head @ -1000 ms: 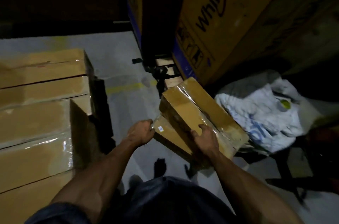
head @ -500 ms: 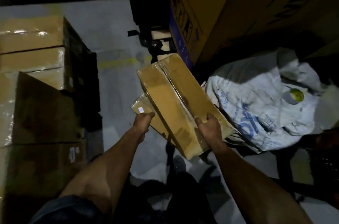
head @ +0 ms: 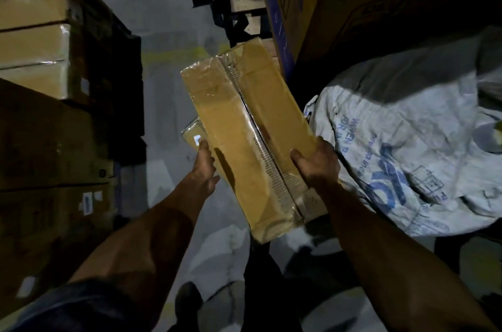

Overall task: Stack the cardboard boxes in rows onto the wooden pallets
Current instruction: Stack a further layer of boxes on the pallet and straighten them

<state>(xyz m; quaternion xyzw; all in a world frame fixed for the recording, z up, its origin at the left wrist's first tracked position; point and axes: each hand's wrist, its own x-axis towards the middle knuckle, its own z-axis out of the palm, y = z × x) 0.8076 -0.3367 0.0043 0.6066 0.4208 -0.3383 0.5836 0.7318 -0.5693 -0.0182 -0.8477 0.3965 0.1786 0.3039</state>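
Note:
A long brown cardboard box [head: 244, 125], taped along its top seam, is held off the grey floor in the middle of the view, tilted with its far end up. My right hand [head: 316, 162] grips its right side near the close end, thumb on the top face. My left hand [head: 204, 168] holds its left underside, fingers tucked below and partly hidden. A second, flatter box [head: 193, 134] with a small white label shows just under the left edge. Stacked cardboard boxes [head: 32, 41] stand in rows at the left.
Large dark cartons [head: 353, 5] rise at the upper right. A wooden pallet [head: 245, 9] with black straps sits behind the box. A crumpled white woven sack [head: 402, 157] with blue print lies on the right. My shoe [head: 187, 301] is on the floor [head: 168, 87] below.
The box has been lifted higher and closer to me, and its top face has turned toward the camera. The view has tilted down, so the left stack sits nearer and larger.

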